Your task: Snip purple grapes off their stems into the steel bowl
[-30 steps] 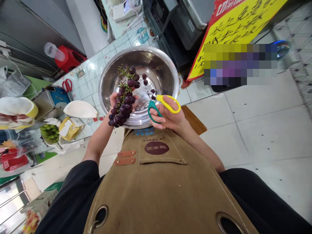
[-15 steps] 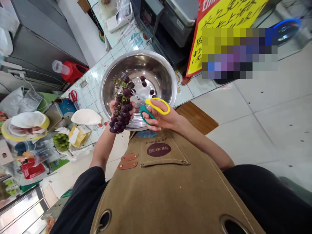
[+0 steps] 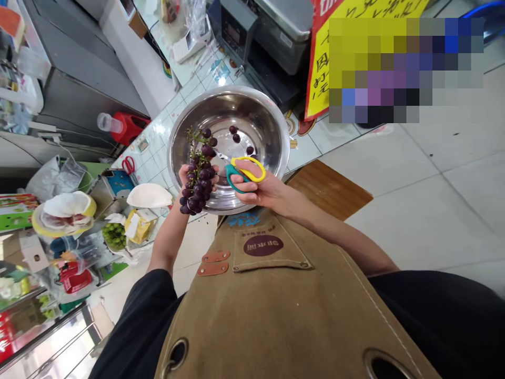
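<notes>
A bunch of dark purple grapes [image 3: 200, 181] hangs from my left hand [image 3: 184, 175], whose fingers are closed around it from behind. Bare green stems show at the bunch's upper end. My right hand [image 3: 258, 189] grips scissors [image 3: 248, 169] with one yellow and one teal handle. Their blades point left and reach the grapes' right side; the tips are partly hidden there. Beneath both hands stands a wide stainless steel basin [image 3: 276, 121], with several loose grapes [image 3: 235, 138] on its bottom.
Behind the basin is a dark scale [image 3: 256, 47], with a yellow and red sign [image 3: 319, 79] beside it. Red-handled scissors [image 3: 128, 165], a white foam piece [image 3: 150, 196], green grapes [image 3: 114, 235] and a red jug [image 3: 130, 128] lie on the left. A brown board [image 3: 331, 189] is at right.
The scissor handles have come closer together as my right hand squeezed. My left hand keeps the bunch in nearly the same place, while the whole view has shifted slightly.
</notes>
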`<state>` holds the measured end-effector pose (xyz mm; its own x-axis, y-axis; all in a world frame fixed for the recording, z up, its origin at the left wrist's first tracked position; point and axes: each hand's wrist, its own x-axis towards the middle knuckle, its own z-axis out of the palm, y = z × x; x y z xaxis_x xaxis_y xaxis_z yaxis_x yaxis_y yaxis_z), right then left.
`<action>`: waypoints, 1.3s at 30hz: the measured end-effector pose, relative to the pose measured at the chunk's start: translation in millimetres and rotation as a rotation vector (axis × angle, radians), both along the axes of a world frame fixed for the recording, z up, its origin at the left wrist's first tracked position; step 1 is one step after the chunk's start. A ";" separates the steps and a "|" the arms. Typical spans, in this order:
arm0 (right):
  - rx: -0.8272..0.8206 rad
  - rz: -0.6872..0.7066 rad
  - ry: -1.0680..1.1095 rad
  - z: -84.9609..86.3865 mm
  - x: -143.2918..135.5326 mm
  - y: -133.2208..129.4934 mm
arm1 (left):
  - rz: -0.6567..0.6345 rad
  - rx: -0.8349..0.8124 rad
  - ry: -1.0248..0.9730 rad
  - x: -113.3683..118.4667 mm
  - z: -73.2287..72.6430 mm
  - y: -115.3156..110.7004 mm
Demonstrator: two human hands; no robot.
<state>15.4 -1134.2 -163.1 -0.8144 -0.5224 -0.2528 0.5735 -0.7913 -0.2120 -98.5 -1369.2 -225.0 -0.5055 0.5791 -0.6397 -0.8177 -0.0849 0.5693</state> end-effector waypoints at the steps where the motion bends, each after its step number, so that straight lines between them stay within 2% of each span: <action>1: 0.009 -0.008 -0.002 -2.0 0.1 -0.5 | -0.004 -0.011 0.002 0.6 -0.4 0.3; 4: -0.042 0.070 0.021 -14.9 -1.4 1.4 | -0.035 -0.014 0.010 0.4 -1.8 -1.3; 8: -0.238 0.190 0.040 -31.4 -3.8 9.2 | -0.128 0.013 0.000 -3.1 -8.2 -7.8; 12: -0.400 0.191 0.027 -34.8 -3.4 12.9 | -0.169 0.052 -0.021 -5.7 -13.1 -11.4; 15: -0.430 0.156 0.021 -33.8 -3.2 10.3 | -0.168 0.059 -0.022 -6.4 -11.4 -9.5; 19: -0.283 0.100 0.034 -30.4 -0.2 4.8 | -0.166 0.063 -0.023 -5.5 -7.4 -4.7; 25: 0.133 0.171 0.098 -22.1 21.5 10.2 | -0.122 0.081 0.012 -2.5 -6.1 -4.6; 29: 0.362 0.170 0.175 -24.3 24.9 18.3 | -0.130 0.067 0.021 -0.5 -8.0 -9.3; 34: 0.425 0.155 0.200 -31.2 18.0 21.9 | -0.147 0.085 -0.006 1.2 -9.3 -11.1; 39: 0.394 0.184 0.203 -37.5 17.7 22.5 | -0.149 -0.005 -0.046 4.2 -1.6 -6.7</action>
